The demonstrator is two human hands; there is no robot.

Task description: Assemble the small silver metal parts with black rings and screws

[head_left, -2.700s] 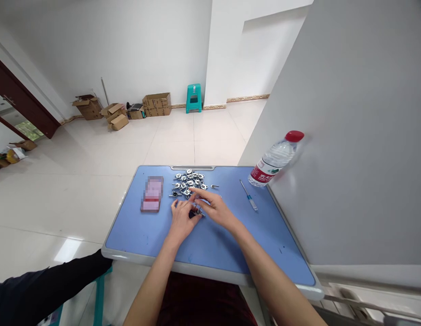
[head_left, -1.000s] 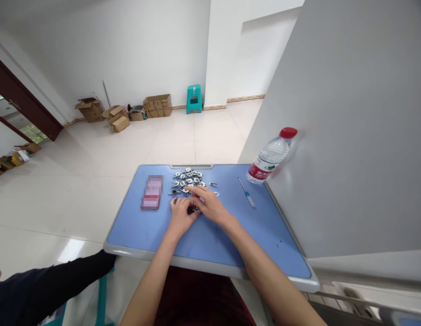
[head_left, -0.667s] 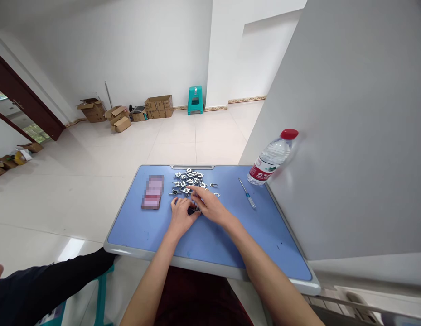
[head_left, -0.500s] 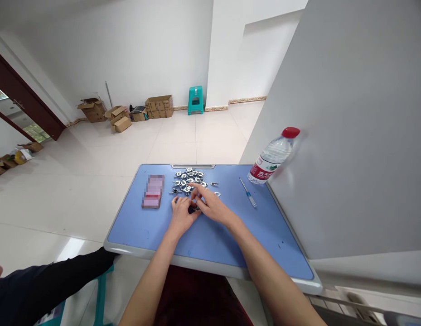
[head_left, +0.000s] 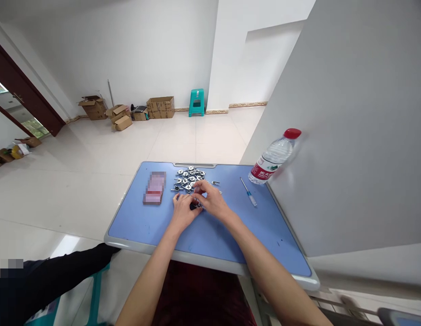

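Observation:
My left hand (head_left: 183,210) rests on the blue tabletop with its fingers closed round a small dark and metal piece (head_left: 194,206), mostly covered by the fingers. Right above it, my right hand (head_left: 212,199) is bent over the piece with thumb and fingers pinched together. Something small and clear shows between those fingers, too hidden to name. Just beyond both hands lies a heap of small silvery metal parts (head_left: 190,174), with a single forked metal part (head_left: 215,183) apart on its right.
A screwdriver (head_left: 249,194) with a blue and clear handle lies to the right. Behind it a red-capped water bottle (head_left: 273,158) stands by the grey panel (head_left: 349,136). A blurred pinkish object (head_left: 155,186) lies left on the table (head_left: 145,226). A person's dark-clothed leg (head_left: 74,262) is at lower left.
The view has shifted slightly. My right hand's fingers have drawn in closer over the piece, while my left hand keeps its hold.

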